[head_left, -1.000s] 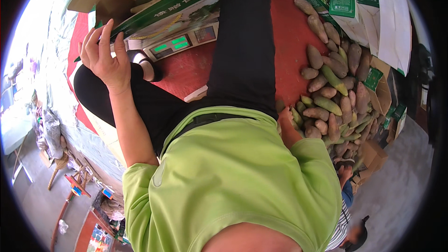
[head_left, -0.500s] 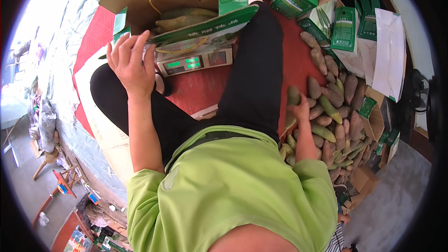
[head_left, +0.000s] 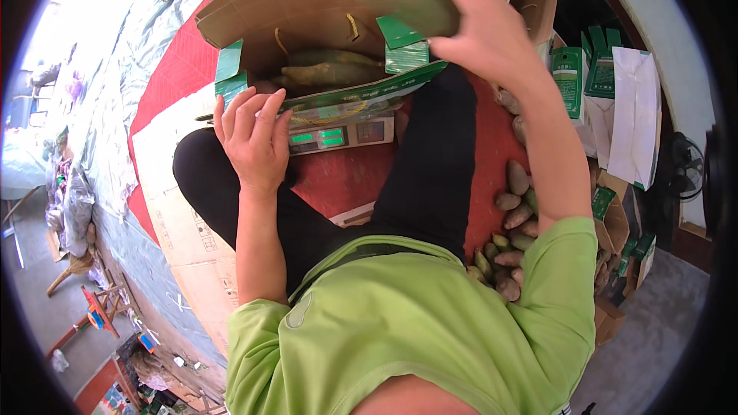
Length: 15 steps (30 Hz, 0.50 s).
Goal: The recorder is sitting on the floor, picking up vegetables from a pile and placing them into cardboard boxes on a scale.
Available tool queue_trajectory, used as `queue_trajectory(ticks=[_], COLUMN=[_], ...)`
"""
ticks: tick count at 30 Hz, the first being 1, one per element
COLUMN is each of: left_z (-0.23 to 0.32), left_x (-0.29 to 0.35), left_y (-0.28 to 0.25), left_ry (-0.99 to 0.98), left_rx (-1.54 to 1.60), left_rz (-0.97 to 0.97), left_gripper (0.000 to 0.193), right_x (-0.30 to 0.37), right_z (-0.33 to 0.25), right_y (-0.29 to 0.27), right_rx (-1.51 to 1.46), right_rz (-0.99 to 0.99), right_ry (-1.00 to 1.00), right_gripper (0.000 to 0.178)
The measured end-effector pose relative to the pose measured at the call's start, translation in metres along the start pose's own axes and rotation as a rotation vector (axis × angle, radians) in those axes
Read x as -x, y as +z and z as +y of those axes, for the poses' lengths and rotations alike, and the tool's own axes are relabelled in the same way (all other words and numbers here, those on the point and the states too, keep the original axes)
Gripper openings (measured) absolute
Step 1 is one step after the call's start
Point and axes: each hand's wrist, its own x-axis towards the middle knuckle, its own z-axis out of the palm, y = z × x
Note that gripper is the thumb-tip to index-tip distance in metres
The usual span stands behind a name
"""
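The right hand is raised over the open cardboard box, its fingers wrapped around a long green fruit, probably a mango, though it is blurred. The left hand holds nothing; its fingers are loosely spread and rest against the box's green front edge. More green fruits lie inside the box, which sits on a digital scale with a lit green display. The scale stands on the red floor mat, between the person's black-trousered legs. A heap of brownish-green fruits lies along the mat's right edge, beside flat green-and-white cartons.
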Motion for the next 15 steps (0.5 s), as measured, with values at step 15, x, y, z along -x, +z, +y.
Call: queue_trajectory(ticks=[15], left_z=[-0.007], left_x=[0.001], left_y=[-0.004], left_ry=[-0.053], left_rx=[0.025], left_rz=[0.078], left_gripper=[0.025], right_x=[-0.091], right_z=[-0.087], right_y=[0.173], right_rx=[0.234], right_rz=[-0.405], right_ry=[-0.256], right_gripper=[0.038])
